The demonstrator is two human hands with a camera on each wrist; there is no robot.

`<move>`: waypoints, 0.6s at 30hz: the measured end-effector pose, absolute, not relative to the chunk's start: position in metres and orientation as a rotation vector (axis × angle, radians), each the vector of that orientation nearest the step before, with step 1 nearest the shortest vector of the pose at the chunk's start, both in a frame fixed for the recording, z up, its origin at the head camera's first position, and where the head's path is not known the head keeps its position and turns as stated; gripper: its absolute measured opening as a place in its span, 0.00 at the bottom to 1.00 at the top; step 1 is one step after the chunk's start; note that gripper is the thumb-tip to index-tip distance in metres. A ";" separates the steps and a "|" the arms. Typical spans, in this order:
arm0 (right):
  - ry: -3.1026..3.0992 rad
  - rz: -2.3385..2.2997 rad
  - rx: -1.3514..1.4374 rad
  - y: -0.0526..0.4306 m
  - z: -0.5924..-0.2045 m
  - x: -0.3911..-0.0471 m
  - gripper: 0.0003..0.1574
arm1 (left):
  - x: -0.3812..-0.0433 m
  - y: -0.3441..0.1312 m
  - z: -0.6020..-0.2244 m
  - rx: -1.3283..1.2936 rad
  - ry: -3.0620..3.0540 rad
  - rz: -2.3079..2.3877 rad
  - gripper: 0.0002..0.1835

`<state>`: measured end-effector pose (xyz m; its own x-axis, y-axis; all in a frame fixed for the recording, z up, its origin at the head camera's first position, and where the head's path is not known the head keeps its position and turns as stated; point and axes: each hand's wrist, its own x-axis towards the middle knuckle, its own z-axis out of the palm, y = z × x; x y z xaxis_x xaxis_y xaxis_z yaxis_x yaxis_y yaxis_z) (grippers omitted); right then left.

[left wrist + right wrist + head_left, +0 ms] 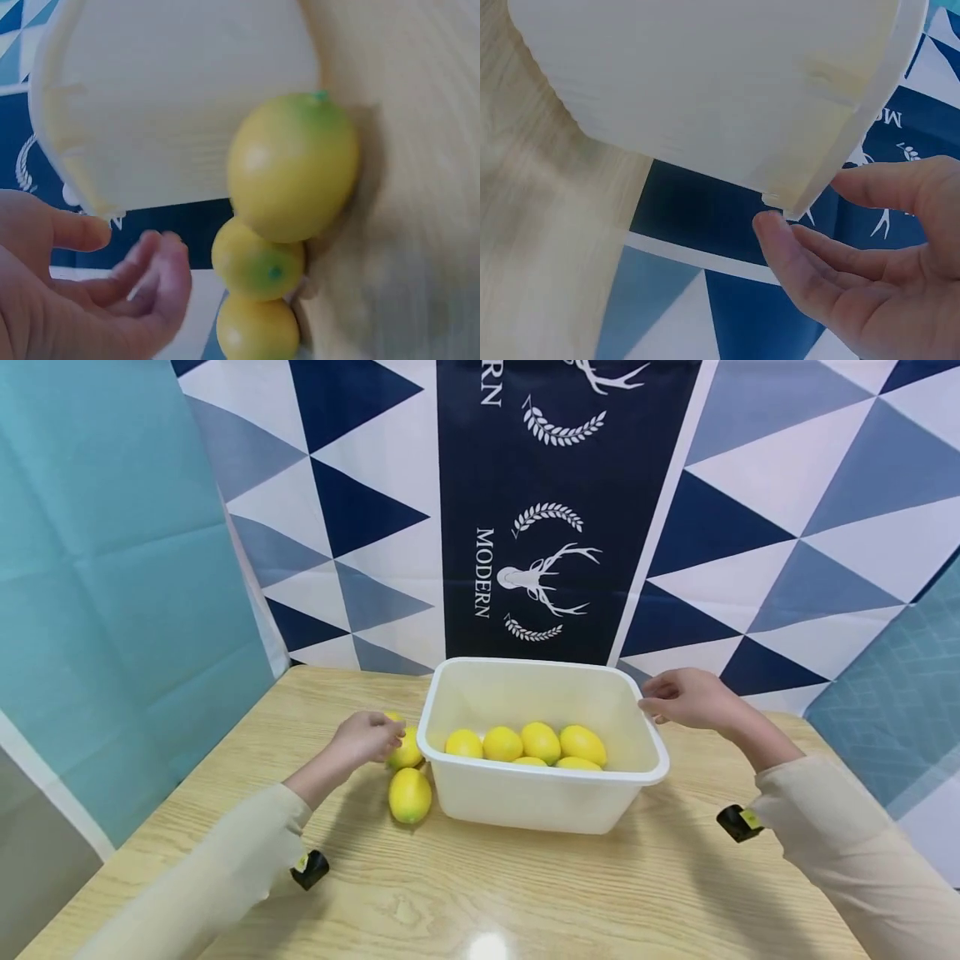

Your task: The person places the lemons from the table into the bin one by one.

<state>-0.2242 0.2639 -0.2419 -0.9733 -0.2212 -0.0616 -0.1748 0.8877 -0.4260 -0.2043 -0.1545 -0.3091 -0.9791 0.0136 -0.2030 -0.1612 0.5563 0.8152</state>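
A white plastic bin [525,797] stands on the table with several yellow lemons [542,742] inside. My right hand [690,697] is at the bin's right rim. In the right wrist view, the thumb and the loosely bent fingers [810,281] are spread apart around the rim's corner; whether they touch it is unclear. Left of the bin, my left hand [365,737] is beside three loose lemons, and the nearest lemon [410,796] lies against the bin's side. Nothing is between the left thumb and fingers [171,281] in the left wrist view.
The wooden table [420,893] runs up to a wall cloth [375,510] patterned with triangles and deer heads. A teal cloth [127,568] hangs along the left side. Small black cameras [738,823] are worn at both wrists.
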 end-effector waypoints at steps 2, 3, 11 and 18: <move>2.898 -0.711 -0.272 0.267 -0.244 -0.225 0.35 | -0.197 -0.154 -0.313 -0.125 2.692 1.252 0.19; 2.880 -0.735 -0.259 0.268 -0.245 -0.225 0.36 | -0.194 -0.153 -0.316 -0.124 2.729 1.185 0.19; 2.778 -0.865 -0.224 0.268 -0.247 -0.223 0.38 | -0.177 -0.148 -0.333 -0.050 2.866 1.001 0.17; 2.696 -0.945 -0.141 0.271 -0.247 -0.223 0.42 | -0.173 -0.138 -0.340 -0.010 2.895 1.041 0.15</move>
<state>-0.2227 0.2711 -0.2470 -0.9560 -0.1827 -0.2293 0.0004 0.7812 -0.6243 -0.1730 -0.1385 -0.3398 -0.9978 0.0158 -0.0637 -0.0285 0.7710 0.6362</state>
